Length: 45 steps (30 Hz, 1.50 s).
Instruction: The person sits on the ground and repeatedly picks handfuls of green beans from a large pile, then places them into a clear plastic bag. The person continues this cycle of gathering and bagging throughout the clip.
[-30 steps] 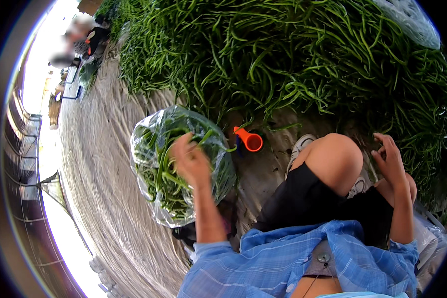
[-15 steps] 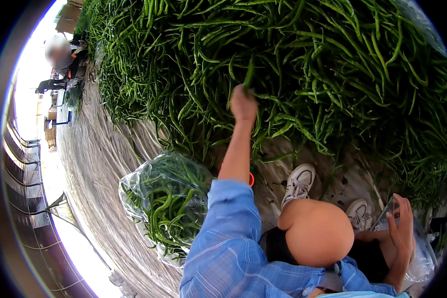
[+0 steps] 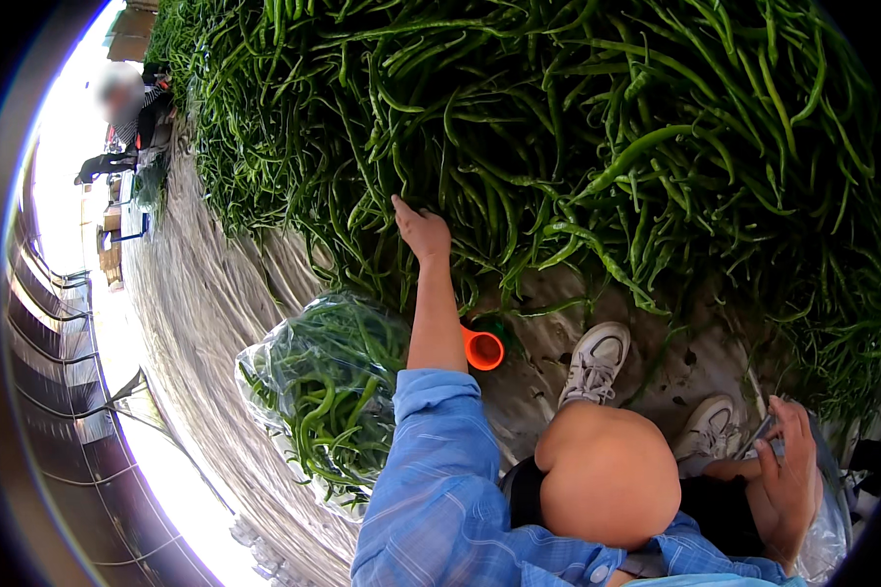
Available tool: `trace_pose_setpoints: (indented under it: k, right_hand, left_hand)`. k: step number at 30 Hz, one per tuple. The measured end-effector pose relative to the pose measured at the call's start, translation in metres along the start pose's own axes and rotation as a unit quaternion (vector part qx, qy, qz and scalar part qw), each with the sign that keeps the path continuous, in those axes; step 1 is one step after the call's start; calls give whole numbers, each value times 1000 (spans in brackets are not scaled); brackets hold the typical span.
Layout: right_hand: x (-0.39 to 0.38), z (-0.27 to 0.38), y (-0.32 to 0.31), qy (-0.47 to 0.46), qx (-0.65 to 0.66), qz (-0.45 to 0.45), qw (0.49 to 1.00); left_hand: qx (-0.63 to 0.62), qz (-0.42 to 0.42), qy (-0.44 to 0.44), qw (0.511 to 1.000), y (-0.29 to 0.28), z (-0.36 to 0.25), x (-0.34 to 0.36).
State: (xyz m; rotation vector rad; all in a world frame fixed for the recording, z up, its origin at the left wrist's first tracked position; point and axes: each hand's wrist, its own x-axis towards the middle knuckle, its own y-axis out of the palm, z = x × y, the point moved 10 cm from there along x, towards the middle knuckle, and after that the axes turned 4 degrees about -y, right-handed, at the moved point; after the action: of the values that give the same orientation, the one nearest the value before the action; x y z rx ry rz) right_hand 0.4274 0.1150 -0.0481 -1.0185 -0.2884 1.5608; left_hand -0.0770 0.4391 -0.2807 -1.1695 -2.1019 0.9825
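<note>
A large heap of long green chili peppers (image 3: pixel 519 127) fills the far side. My left hand (image 3: pixel 424 233) is over the heap's near edge, fingers stretched out and apart, with no pepper visible in it. Left of that forearm stands a clear plastic bag of green chili peppers (image 3: pixel 338 391). At the lower right, beside my knee, my right hand (image 3: pixel 793 465) has its fingers at the edge of another clear plastic bag (image 3: pixel 832 528). That bag's contents are hidden.
An orange cup-like object (image 3: pixel 484 350) is on the ground sheet (image 3: pixel 225 323), just right of my left forearm. My white shoes (image 3: pixel 597 360) are near the heap's edge. Far left, another person (image 3: pixel 132 117) is near cardboard boxes (image 3: pixel 108 259).
My left hand has moved left and nearer; the pepper it held is no longer in it. The orange object has come into fuller view. My right hand stays by the bag.
</note>
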Motion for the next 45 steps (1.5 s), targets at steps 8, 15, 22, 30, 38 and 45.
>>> trace_pose_setpoints:
  k: [8, 15, 22, 30, 38, 45]
  right_hand:
    - [-2, 3, 0, -10, -42, -4, 999]
    - [-2, 2, 1, 30, -31, 12, 999]
    - [-13, -5, -4, 93, -65, 31, 993]
    - [-9, 3, 3, 89, -65, 78, 991]
    - [-13, -8, 3, 81, -76, 84, 990]
    - [-8, -1, -2, 56, -96, 86, 990]
  left_hand:
    - [-55, 50, 161, 984, 24, -75, -61]
    - [83, 65, 372, 922, 49, -170, -97]
    - [-398, 144, 252, 870, -59, -253, -54]
    - [-424, 266, 71, 863, -6, -207, -46]
    - [-51, 98, 67, 992, 79, -59, -72]
    - [-278, 213, 127, 928, 82, -153, -95]
